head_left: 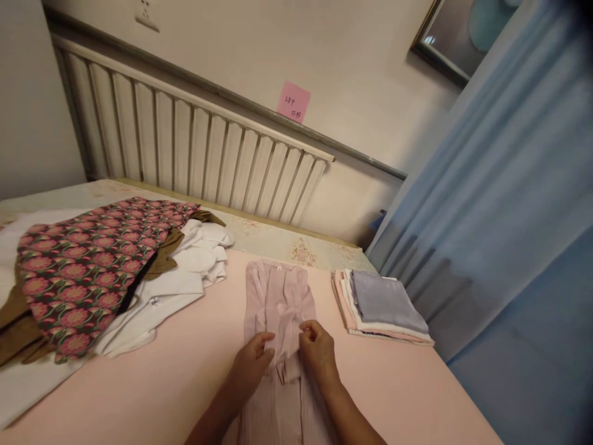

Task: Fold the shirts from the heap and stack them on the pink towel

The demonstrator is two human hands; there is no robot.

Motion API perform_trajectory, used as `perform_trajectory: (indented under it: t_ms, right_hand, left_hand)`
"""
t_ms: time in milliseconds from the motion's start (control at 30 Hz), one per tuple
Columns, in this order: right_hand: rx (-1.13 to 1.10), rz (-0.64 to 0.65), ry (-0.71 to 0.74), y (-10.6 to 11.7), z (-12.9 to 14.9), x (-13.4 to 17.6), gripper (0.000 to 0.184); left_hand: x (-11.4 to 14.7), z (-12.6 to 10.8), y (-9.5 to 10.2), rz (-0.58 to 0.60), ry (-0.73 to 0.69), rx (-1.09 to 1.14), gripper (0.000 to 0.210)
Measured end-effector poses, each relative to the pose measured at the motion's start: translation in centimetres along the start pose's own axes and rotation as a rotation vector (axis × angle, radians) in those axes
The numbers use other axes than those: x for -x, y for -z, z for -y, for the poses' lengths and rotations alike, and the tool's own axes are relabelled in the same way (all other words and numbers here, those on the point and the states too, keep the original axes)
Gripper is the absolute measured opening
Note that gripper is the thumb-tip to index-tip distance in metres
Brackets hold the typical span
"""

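A pale pink shirt (278, 290) lies lengthwise on the pink-covered table, its sides tucked in to form a long narrow strip. My left hand (252, 364) pinches the left edge of a fold about halfway along it. On the opposite edge, my right hand (319, 351) has its thumb and fingers closed on the fabric. Between the two hands the cloth is slightly raised and wrinkled, with a cuff-like end showing just below. The lower part of the shirt runs out of view at the bottom.
On the right sits a stack of folded clothes (389, 303), grey-blue on top. A heap at left holds a floral garment (88, 266) and white clothes (180, 296). Behind the table are a radiator (199, 142) and a wall; a blue curtain (500, 185) hangs at right.
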State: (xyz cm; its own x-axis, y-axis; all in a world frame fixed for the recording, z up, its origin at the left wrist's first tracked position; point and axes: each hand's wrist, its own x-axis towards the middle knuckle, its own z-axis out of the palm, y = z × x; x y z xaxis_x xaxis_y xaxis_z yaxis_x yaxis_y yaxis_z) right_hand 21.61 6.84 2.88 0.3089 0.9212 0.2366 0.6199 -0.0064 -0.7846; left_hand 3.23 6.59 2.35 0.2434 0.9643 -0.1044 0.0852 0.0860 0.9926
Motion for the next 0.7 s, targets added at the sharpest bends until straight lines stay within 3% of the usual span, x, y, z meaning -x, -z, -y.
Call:
perform_trajectory:
  t_ms: [267,433,567,700]
  right_hand:
    - [0.175,0.078,0.018,0.5,-2.2,1.4,0.024]
    - [0.190,0.090,0.055,1.0,-1.6,2.0,0.020]
    - [0.225,-0.015,0.122,1.4,-0.8,2.5,0.020]
    - [0.235,-0.099,0.299,0.8,-0.5,1.9,0.031]
  left_hand:
    - [0.0,0.7,-0.2,-0.018,-0.057,-0.136,0.036]
    - [0.3,0.1,-0.3,-0.007,-0.082,-0.194,0.032]
    - [0.6,-0.3,-0.4,-0.036,-0.117,-0.329,0.026]
    - [0.8,-0.2,-0.5,-0.054,-0.154,-0.376,0.027]
